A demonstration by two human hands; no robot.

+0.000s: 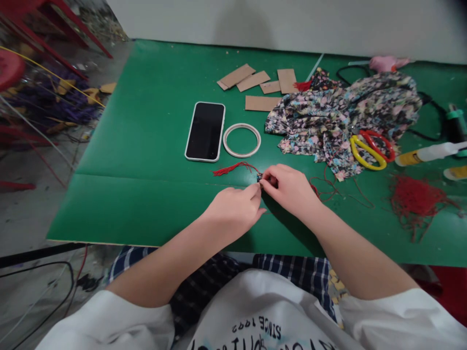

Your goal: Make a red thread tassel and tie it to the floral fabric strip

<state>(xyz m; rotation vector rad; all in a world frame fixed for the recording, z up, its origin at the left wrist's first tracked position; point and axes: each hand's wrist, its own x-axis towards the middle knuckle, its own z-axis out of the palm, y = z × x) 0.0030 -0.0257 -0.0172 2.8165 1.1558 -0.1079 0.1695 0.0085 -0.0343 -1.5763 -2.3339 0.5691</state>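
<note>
At the front middle of the green table, both hands meet around a small dark patterned piece (259, 178). My right hand (286, 187) pinches it from the right, thumb and forefinger together. Fingers of my left hand (235, 206) press at its lower edge, partly hiding it. A red tassel (226, 169) lies to the left on the table, its cord running up to the piece. Just beyond the hands are a white tape ring (225, 141) and a phone (206, 131) with a dark screen.
Floral cloth (383, 102) covers the right rear, with scissors (368, 151) on its edge. Glue bottles (419, 156) and red thread (418, 197) lie right. Cardboard strips (262, 103) sit at the back, before a pale wall (175, 24). A red stool (10, 68) stands left.
</note>
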